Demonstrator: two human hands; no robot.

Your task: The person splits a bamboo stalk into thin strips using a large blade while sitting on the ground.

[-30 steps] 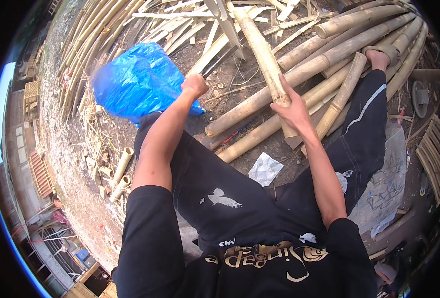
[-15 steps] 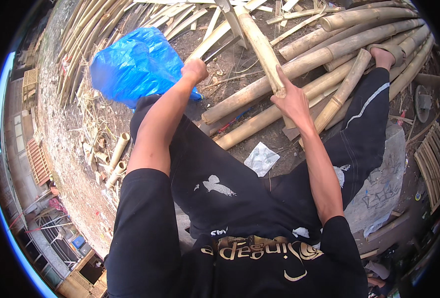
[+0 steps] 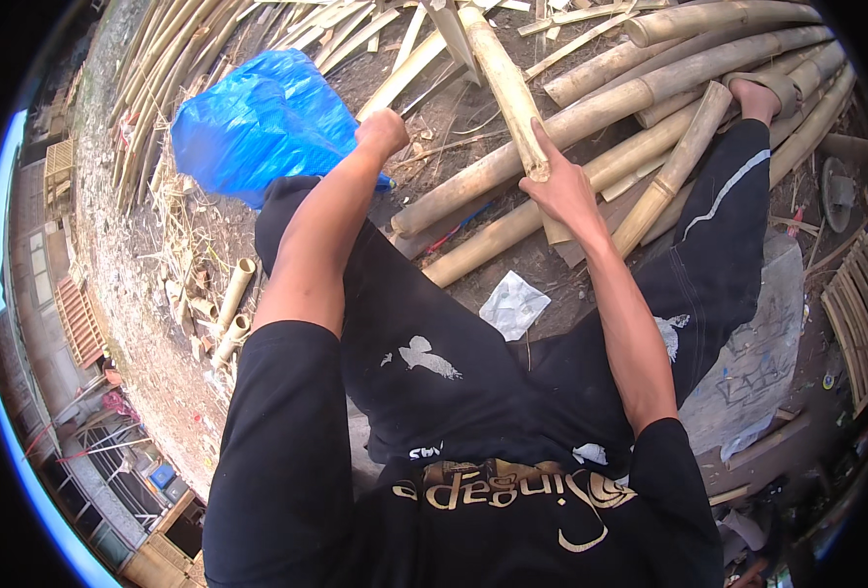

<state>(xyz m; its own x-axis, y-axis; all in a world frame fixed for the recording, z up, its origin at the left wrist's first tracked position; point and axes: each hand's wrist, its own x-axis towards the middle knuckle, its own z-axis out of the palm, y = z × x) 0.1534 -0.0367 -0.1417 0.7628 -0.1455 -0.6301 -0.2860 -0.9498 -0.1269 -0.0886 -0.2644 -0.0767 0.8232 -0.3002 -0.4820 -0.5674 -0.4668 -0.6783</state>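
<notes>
Two hands busy | our right hand clasps upright bamboo pole, steadying it | left hand fisted; contents unclear, beside blue tarp

Bamboo poles are showing pale tan. A plastic sheet is showing bright blue. Trousers are showing black with white splashes; the shirt is bearing gold lettering.

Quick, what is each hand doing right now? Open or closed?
Left hand: closed in a fist; whether it holds anything cannot be told.
Right hand: shut on the thick, pale yellow bamboo pole.
</notes>
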